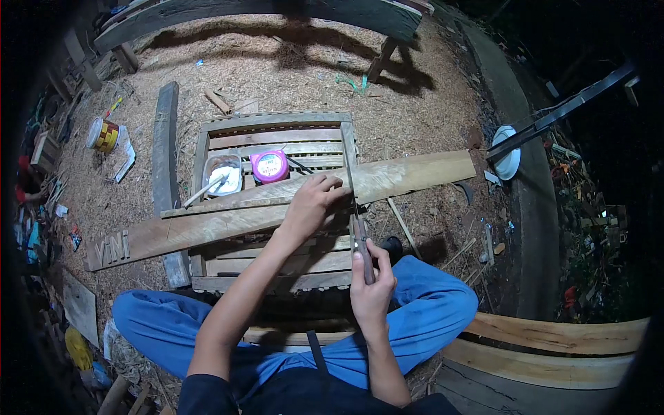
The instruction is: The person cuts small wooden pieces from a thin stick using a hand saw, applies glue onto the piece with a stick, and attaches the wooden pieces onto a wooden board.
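My right hand (373, 287) is closed round the brown handle of a hand saw (364, 257), thumb along its side. The thin saw blade, seen nearly edge-on, runs away from me across a long wooden board (415, 174). My left hand (318, 200) presses on the board just left of the blade, its fingers bent over the wood; the fingertips are partly hidden. Below and left, a plank (166, 234) with raised letters at its left end lies across the slatted wooden stand (297, 282). A thin wood strip (228, 205) runs along the board's left part.
On the slatted stand are a pink tape measure (270, 166) and a plastic tub (225, 173) with white contents and a brush. A thick beam (166, 145) lies left. Beyond stands a wooden bench (277, 26); a yellow-red can (104, 135) sits left. Planks (553, 339) lie right.
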Motion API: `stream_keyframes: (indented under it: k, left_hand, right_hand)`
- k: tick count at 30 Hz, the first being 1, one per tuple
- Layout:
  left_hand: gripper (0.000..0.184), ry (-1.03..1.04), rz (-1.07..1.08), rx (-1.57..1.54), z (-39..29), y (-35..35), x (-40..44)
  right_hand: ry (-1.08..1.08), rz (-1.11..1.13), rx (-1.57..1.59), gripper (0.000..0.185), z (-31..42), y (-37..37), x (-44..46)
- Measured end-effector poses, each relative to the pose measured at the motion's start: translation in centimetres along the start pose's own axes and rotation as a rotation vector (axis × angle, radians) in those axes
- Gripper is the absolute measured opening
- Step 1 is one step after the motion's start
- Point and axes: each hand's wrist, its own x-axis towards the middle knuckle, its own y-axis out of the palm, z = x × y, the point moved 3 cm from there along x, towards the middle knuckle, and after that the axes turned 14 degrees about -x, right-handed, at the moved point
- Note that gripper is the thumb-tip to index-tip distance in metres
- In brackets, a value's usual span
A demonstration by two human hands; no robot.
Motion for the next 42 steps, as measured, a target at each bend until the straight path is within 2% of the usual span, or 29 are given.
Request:
stream_keyframes:
  k: [5,8,9,10,13,16,18,24,29,32,37,38,40,42]
  left_hand:
    - [0.043,-0.026,0.022,-0.015,0.0,0.1,-0.1]
    - [0.044,-0.022,0.006,0.009,0.2,0.2,0.0]
    - [0.039,0.005,-0.017,0.004,-0.1,0.0,0.1]
    - [0.034,0.033,-0.034,-0.002,-0.3,-0.1,0.1]
    - [0.036,0.005,-0.006,-0.023,-0.4,-0.1,0.0]
    - [0.038,0.012,-0.039,-0.021,-0.2,-0.3,0.1]
    - [0.042,0.007,0.007,-0.01,-0.1,0.0,0.1]
    - [0.026,0.001,-0.049,-0.087,0.4,0.3,0.2]
    - [0.017,-0.004,-0.12,-0.089,-0.5,0.2,0.2]
    - [0.016,-0.032,-0.12,-0.096,-0.6,0.1,0.3]
    - [0.017,-0.025,-0.146,-0.061,-0.1,0.7,0.2]
    - [0.017,-0.051,-0.134,-0.049,-0.2,0.6,0.2]
    - [0.017,-0.034,-0.117,-0.059,-0.2,0.7,0.0]
    - [0.018,-0.019,-0.178,-0.083,-0.3,0.4,0.1]
  right_hand:
    - [0.107,0.072,0.069,0.034,0.5,-0.4,0.3]
    - [0.051,0.026,0.055,0.034,-1.0,-0.5,-0.6]
    - [0.15,0.068,0.117,0.033,0.3,-0.8,-0.2]
    - [0.157,0.068,0.116,0.033,0.4,-0.4,0.4]
    - [0.036,0.027,0.016,0.031,0.5,0.6,0.7]
    - [0.106,0.011,0.1,0.031,0.2,-0.1,-1.0]
    - [0.073,0.007,0.046,0.031,0.3,-0.1,-0.3]
    - [0.008,-0.022,0.041,0.031,0.5,-0.2,-1.0]
    - [0.024,0.039,0.098,0.033,-0.4,0.5,1.2]
    - [0.081,0.014,0.068,0.032,0.6,0.2,0.5]
    - [-0.079,-0.051,-0.002,0.032,0.1,-0.6,0.0]
    - [-0.062,-0.046,0.005,0.032,0.4,0.1,0.9]
    - [0.118,0.08,0.029,0.033,1.3,0.6,1.9]
    - [0.065,0.05,0.036,0.033,1.1,0.3,0.8]
